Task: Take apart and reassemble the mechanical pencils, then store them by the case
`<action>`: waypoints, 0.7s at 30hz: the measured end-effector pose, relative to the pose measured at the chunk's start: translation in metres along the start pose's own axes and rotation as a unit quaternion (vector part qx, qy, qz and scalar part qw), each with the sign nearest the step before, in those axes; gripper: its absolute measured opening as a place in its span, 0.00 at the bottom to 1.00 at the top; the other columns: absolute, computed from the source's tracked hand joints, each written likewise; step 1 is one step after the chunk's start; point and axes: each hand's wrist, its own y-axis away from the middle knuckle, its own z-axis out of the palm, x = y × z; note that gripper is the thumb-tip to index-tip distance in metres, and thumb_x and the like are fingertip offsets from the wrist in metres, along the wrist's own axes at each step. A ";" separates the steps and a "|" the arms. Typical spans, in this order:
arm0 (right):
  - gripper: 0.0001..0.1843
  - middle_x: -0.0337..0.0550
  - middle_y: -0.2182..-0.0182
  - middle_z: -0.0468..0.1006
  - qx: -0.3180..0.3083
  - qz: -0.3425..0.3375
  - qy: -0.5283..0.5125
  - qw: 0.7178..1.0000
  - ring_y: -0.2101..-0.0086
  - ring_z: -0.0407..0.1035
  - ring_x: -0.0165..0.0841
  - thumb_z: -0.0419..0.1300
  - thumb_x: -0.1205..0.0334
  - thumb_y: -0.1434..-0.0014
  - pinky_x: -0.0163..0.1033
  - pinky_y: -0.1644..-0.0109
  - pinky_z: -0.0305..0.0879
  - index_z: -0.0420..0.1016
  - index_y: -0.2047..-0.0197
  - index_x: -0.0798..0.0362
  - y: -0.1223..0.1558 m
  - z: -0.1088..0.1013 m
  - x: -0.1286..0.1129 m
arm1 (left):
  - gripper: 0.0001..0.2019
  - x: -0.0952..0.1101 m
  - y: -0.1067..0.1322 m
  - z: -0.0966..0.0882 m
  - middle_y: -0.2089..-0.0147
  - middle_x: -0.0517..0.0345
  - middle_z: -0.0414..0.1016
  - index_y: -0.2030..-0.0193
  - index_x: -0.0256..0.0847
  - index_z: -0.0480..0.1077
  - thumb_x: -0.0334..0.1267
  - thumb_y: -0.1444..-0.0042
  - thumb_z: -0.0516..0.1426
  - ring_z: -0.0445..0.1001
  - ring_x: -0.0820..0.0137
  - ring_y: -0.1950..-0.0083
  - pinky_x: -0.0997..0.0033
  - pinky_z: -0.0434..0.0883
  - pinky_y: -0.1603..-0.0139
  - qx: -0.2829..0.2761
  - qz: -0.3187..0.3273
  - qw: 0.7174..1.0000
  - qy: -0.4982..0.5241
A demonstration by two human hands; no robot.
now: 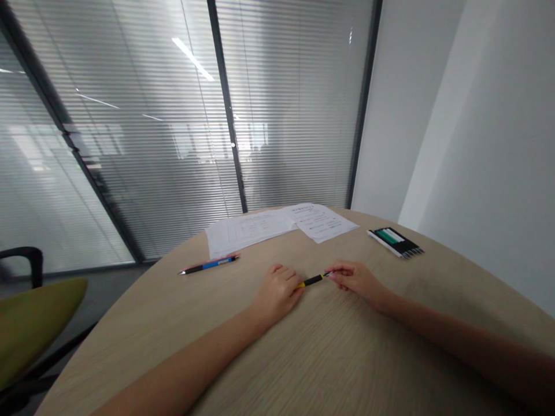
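Note:
My left hand (278,292) is closed around the yellow end of a pen (313,281) with a black grip. At the pen's other end, the fingertips of my right hand (353,279) pinch its tip. The pen lies sideways between my two hands, just over the wooden table (342,358). What the right fingertips cover is too small to make out. Left of my left hand, a blue and black pen (212,264) rests on the table, with a red pen (232,255) partly hidden right behind it.
Printed paper sheets (255,228) lie at the table's far edge. To the right is a pack of several pens (395,241) in a row. A green chair (39,323) stands at the left. Glass panels with blinds (286,104) and a white wall (489,156) rise behind.

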 end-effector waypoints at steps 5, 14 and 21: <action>0.11 0.35 0.82 0.66 -0.001 0.001 0.008 1.000 0.80 0.59 0.25 0.55 0.59 0.54 0.31 0.77 0.56 0.73 0.67 0.55 0.003 -0.001 -0.005 | 0.07 0.000 0.001 0.000 0.75 0.58 0.67 0.73 0.37 0.66 0.34 0.48 0.50 0.65 0.71 0.70 0.69 0.59 0.64 0.001 0.017 1.000 0.003; 0.10 0.36 0.80 0.69 -0.025 -0.024 0.007 0.999 0.78 0.63 0.27 0.57 0.59 0.55 0.33 0.73 0.59 0.74 0.70 0.54 0.005 -0.001 -0.008 | 0.09 0.000 0.002 0.000 0.76 0.58 0.66 0.73 0.38 0.67 0.34 0.47 0.48 0.64 0.72 0.71 0.68 0.59 0.63 0.021 0.041 0.999 0.005; 0.10 0.37 0.81 0.69 -0.032 -0.035 0.036 0.998 0.77 0.63 0.28 0.56 0.58 0.54 0.33 0.72 0.58 0.73 0.71 0.54 0.006 -0.001 -0.007 | 0.10 -0.001 0.003 0.002 0.77 0.58 0.66 0.74 0.38 0.67 0.34 0.47 0.47 0.64 0.72 0.72 0.68 0.59 0.63 0.028 0.055 0.998 -0.011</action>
